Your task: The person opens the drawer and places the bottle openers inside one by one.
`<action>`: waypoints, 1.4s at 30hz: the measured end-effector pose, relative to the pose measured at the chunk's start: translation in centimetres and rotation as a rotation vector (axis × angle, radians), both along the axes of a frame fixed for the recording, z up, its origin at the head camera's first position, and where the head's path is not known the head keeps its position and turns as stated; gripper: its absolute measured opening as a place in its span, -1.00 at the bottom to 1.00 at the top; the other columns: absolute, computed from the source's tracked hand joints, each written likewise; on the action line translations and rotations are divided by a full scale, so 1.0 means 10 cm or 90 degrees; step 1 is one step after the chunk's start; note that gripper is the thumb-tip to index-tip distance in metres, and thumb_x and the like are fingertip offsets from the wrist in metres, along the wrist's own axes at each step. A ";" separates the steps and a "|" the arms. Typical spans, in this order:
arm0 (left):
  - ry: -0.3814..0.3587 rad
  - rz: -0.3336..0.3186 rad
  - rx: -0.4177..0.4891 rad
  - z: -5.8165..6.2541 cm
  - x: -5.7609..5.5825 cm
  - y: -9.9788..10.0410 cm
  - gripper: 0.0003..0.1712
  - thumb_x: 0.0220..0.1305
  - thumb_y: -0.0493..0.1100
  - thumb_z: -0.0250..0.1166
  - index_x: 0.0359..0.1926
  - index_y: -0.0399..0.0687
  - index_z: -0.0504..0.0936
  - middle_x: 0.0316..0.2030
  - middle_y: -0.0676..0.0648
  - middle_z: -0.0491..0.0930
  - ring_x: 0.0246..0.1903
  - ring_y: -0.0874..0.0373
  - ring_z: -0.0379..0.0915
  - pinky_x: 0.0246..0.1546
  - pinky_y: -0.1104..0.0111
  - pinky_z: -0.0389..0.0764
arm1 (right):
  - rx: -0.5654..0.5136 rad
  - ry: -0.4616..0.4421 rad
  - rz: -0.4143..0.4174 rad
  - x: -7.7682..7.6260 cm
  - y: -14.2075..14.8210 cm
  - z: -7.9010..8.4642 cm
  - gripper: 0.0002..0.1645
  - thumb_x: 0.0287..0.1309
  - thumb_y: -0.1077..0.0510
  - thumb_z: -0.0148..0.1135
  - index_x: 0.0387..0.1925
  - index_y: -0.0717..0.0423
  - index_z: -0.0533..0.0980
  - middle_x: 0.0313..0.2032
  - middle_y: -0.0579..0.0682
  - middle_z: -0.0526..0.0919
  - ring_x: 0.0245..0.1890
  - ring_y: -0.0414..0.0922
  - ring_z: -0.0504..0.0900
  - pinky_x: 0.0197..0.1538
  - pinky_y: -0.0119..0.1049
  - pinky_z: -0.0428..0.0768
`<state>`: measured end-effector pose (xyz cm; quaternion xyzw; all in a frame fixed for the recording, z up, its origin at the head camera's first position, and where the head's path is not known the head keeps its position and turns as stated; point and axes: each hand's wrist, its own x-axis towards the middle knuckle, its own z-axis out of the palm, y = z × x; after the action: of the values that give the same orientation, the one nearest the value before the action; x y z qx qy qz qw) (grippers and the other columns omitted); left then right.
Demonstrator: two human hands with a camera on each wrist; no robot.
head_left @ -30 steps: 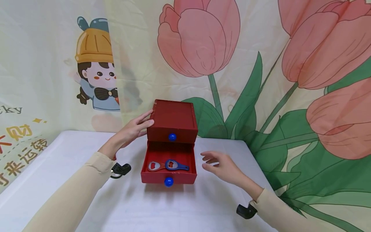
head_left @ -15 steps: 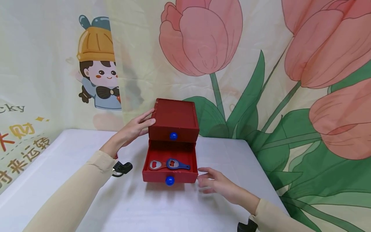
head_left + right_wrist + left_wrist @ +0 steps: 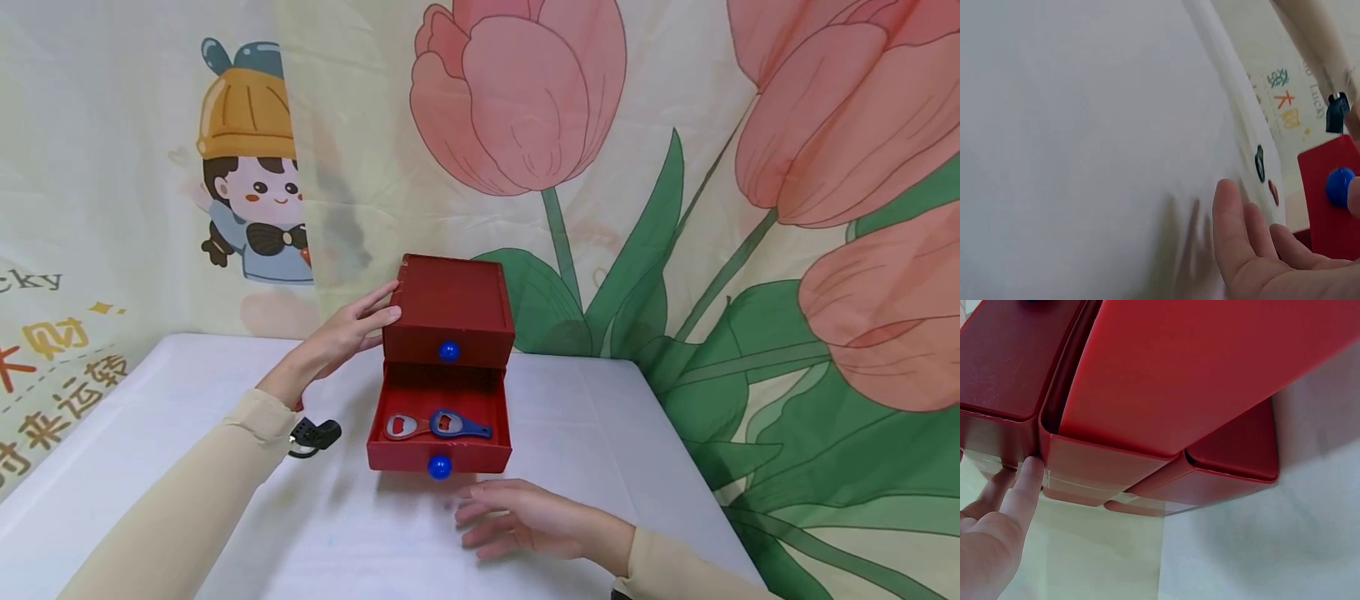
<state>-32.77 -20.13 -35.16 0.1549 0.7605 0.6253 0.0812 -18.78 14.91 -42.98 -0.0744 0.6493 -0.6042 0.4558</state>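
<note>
A small red drawer cabinet (image 3: 453,292) stands on the white table, its middle drawer (image 3: 401,459) pulled out. Inside that drawer lie two bottle openers: a blue one (image 3: 460,425) and one with an orange handle (image 3: 402,427), partly overlapped by the blue one. My left hand (image 3: 339,337) rests on the cabinet's left side with fingers extended; the left wrist view has its fingertips (image 3: 1030,472) at the upper corner. Below and right of the drawer's blue knob (image 3: 439,467), my right hand (image 3: 536,518) hovers with spread, loosely bent fingers and holds nothing.
A lower drawer (image 3: 1241,444), pushed in, sits under the pulled-out one in the left wrist view. A dark oval item (image 3: 1260,164) and a small red item (image 3: 1274,192) show near the table edge. A printed curtain (image 3: 352,167) hangs behind the table.
My right hand has moved from the drawer's right side down and left to its front. The left hand stays on the cabinet, and the drawer has not moved.
</note>
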 end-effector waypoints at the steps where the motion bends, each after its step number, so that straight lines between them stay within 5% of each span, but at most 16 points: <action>1: 0.000 0.000 0.000 0.00 0.00 0.00 -0.05 0.54 0.23 0.21 0.73 0.38 -0.08 0.70 -0.06 -0.06 0.64 -0.16 -0.05 0.51 -0.15 0.30 | -0.012 -0.013 0.005 0.01 -0.04 0.00 -0.22 0.60 -0.18 0.07 0.55 0.25 0.28 0.34 0.24 0.59 0.23 0.09 0.69 0.27 -0.03 0.68; 17: -0.004 -0.001 0.009 0.00 -0.01 0.01 -0.06 0.55 0.22 0.20 0.74 0.36 -0.08 0.70 -0.09 -0.05 0.63 -0.18 0.01 0.52 -0.14 0.28 | -0.164 -0.125 -0.110 0.06 -0.48 0.04 -0.11 0.52 -0.33 0.13 0.51 0.25 0.34 0.32 0.18 0.62 0.32 0.18 0.63 0.39 -0.01 0.58; 27: 0.004 0.000 0.003 0.00 0.02 0.00 -0.04 0.54 0.23 0.20 0.74 0.35 -0.10 0.70 -0.07 -0.05 0.63 -0.17 0.00 0.51 -0.14 0.30 | -0.189 -0.144 -0.208 0.09 -0.57 0.02 -0.28 0.49 -0.25 0.24 0.37 0.20 0.54 0.19 0.15 0.73 0.29 0.17 0.67 0.35 -0.05 0.61; 35: 0.002 -0.001 0.010 0.00 0.01 0.00 -0.05 0.55 0.21 0.20 0.74 0.32 -0.08 0.70 -0.08 -0.05 0.63 -0.17 0.00 0.50 -0.13 0.32 | -0.186 -0.127 -0.236 0.06 -0.60 0.04 -0.28 0.47 -0.27 0.26 0.36 0.17 0.56 0.27 0.18 0.68 0.28 0.14 0.68 0.30 -0.11 0.65; 42: -0.001 0.000 0.008 0.00 0.01 0.00 -0.06 0.55 0.21 0.20 0.74 0.33 -0.08 0.70 -0.08 -0.05 0.63 -0.17 -0.01 0.51 -0.14 0.31 | -0.185 -0.100 -0.242 -0.01 -0.62 0.05 -0.29 0.46 -0.28 0.27 0.32 0.16 0.58 0.16 0.14 0.75 0.33 0.21 0.62 0.29 -0.12 0.66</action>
<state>-32.71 -20.17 -35.16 0.1554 0.7562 0.6304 0.0807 -18.88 8.75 -42.43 0.0313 0.5209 -0.7698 0.3675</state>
